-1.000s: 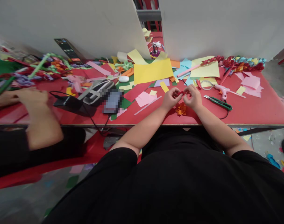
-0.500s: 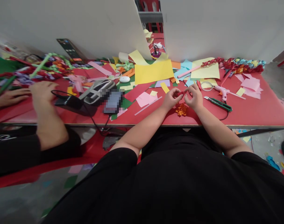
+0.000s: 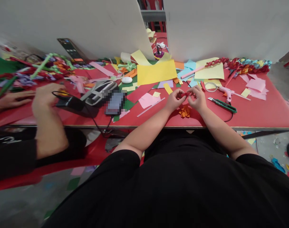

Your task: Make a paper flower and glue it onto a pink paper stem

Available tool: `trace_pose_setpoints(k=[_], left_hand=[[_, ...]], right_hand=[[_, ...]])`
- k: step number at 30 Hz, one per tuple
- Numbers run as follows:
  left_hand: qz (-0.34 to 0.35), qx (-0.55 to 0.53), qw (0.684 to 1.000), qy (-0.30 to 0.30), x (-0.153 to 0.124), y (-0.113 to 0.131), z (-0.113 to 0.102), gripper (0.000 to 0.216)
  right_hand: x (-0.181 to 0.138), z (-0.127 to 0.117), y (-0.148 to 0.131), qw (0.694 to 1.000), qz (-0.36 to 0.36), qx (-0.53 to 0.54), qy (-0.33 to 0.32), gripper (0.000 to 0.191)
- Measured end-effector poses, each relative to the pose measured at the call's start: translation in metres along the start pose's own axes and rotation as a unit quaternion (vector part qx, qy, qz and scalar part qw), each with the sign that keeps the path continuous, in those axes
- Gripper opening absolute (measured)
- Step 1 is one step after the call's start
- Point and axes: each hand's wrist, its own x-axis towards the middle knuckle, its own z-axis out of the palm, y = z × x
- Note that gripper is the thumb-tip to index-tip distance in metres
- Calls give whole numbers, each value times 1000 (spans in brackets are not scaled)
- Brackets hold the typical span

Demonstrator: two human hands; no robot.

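Observation:
Between my two hands is a small piece of red paper (image 3: 185, 94), pinched by the fingertips from both sides. My left hand (image 3: 175, 100) closes on its left end, and my right hand (image 3: 197, 98) grips the right end; the fingers partly cover it. Just below them on the red table (image 3: 256, 110) lies a crumpled cluster of orange paper pieces (image 3: 184, 111). To the right of my right hand are a green utility knife (image 3: 222, 105), a pink glue gun (image 3: 227, 92) and a roll of clear tape (image 3: 210, 86).
Yellow paper sheets (image 3: 156, 73) and pink paper (image 3: 146, 100) lie beyond and left of my hands. A power adapter (image 3: 74, 106), a blurred-out device (image 3: 115, 103) and a phone (image 3: 70, 50) are further left. A co-worker's hands (image 3: 43, 95) work at the left end. Paper garlands (image 3: 249, 67) line the back.
My hands stay in place, with the red paper turned slightly between the fingers. The co-worker's near hand and arm have shifted a little.

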Motion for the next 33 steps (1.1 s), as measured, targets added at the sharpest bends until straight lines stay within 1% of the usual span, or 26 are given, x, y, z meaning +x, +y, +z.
trace_pose_setpoints(k=[4, 10, 12, 15, 20, 22, 29, 33], left_hand=[[-4, -7, 1000, -7, 1, -1, -1, 41], [-17, -13, 999, -46, 0, 2, -1, 40], [-29, -24, 998, -51, 0, 3, -1, 39], [-70, -62, 995, -42, 1, 5, -2, 40], [-182, -113, 976, -36, 2, 10, -5, 36], [-201, -132, 970, -28, 1, 10, -6, 35], [-204, -179, 963, -11, 2, 11, -7, 37], [-184, -157, 970, -14, 1, 14, -8, 36]], right_hand=[[-1, -1, 0, 1000, 2, -28, 6, 13], [-1, 2, 4, 999, 26, -37, 16, 6], [-2, 2, 6, 999, 25, -45, 13, 6], [-1, 0, 7, 998, 3, -65, 3, 11], [0, -4, 7, 994, -34, -97, -27, 18], [1, -4, 6, 994, -42, -100, -34, 20], [-2, -3, 2, 988, -78, -129, -38, 27], [-2, -3, 4, 995, -48, -75, -46, 34]])
